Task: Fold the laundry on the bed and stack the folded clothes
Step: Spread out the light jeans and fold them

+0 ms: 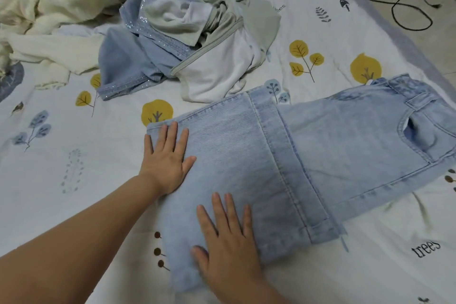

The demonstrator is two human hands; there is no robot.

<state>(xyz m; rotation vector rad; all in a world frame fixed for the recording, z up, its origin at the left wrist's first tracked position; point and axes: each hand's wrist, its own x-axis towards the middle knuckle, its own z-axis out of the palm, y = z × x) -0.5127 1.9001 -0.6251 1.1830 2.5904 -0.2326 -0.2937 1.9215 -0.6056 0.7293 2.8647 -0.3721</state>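
L hand (166, 163) lies flat, palm down, fingers straight & pointing to the far side, slightly spread, thumb angled out to the right. Its bare forearm runs in from the near-left corner, wrist about straight. R hand (228, 242) is also flat, palm down, nearer & to the right of the L, fingers extended toward the far side, thumb out to the left. Only its wrist shows at the near edge. Hands are apart, not touching.

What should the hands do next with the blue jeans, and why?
Probably fold the jeans over once more, lifting the end under the hands toward the waistband. The legs are already doubled back, and the left hand and right hand lie flat on that folded end, pressing it smooth, but the bundle is long for stacking.
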